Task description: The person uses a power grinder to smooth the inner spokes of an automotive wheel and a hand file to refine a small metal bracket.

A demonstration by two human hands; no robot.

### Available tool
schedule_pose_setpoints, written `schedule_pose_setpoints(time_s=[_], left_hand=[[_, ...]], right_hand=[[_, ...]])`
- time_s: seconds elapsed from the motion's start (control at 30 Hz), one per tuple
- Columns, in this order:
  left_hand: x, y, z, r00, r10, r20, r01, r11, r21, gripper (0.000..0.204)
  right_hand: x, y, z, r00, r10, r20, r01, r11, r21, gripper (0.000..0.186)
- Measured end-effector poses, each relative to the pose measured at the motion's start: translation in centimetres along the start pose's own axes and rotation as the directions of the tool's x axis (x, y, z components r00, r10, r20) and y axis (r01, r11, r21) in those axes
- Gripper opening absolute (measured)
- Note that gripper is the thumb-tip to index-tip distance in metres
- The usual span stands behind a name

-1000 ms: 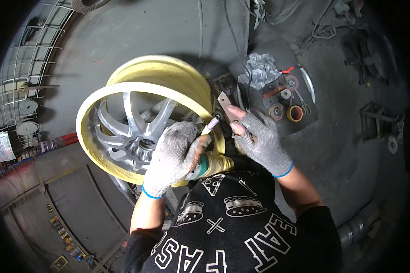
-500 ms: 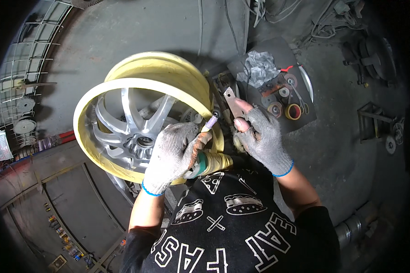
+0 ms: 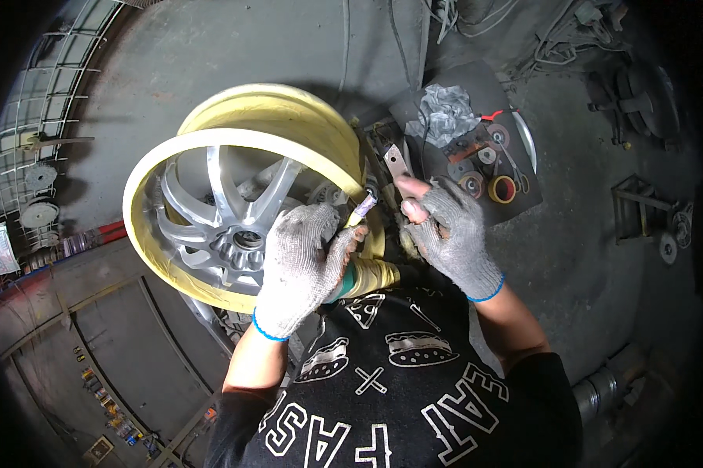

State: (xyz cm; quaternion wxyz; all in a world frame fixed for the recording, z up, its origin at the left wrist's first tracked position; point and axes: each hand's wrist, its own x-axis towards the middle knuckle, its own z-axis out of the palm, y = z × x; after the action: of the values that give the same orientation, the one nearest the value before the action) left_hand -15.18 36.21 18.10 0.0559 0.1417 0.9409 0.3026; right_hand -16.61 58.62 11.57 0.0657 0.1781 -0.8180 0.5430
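At the wheel [image 3: 225, 199], the left grip [image 3: 301, 253] encloses a partly hidden tool [image 3: 364, 208]; the right grip [image 3: 447, 238] pinches a half-covered metal strip [image 3: 396, 161].

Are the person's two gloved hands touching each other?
Apart. The head view shows a plain gap between the left hand, by the wheel, and the right hand, which pinches a flat metal strip.

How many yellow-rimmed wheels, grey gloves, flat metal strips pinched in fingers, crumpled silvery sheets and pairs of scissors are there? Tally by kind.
Yellow-rimmed wheel: 1
Grey gloves: 2
Flat metal strip: 1
Crumpled silvery sheet: 1
Scissors: 1
Total: 6
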Motion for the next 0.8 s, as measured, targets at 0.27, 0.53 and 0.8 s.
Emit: schedule_pose_setpoints(time_s=[0.27, 0.53, 0.8], left_hand=[[0.1, -0.4, 0.4, 0.999, -0.030, 0.015, 0.030, 0.999, -0.035, 0.024], [0.5, 0.0, -0.3, 0.997, 0.071, -0.013, -0.070, 0.997, 0.019, 0.030], [-0.3, -0.1, 0.2, 0.994, 0.080, -0.081, -0.077, 0.996, 0.042, 0.032]], right_hand=[[1.3, -0.8, 1.0, 1.000, 0.004, 0.018, -0.005, 0.998, 0.066, 0.026], [9.6, -1.7, 0.2, 0.974, -0.085, -0.212, 0.115, 0.985, 0.132, 0.016], [25.5, 0.4, 1.9, 0.847, -0.299, -0.439, 0.391, 0.911, 0.133, 0.023]])
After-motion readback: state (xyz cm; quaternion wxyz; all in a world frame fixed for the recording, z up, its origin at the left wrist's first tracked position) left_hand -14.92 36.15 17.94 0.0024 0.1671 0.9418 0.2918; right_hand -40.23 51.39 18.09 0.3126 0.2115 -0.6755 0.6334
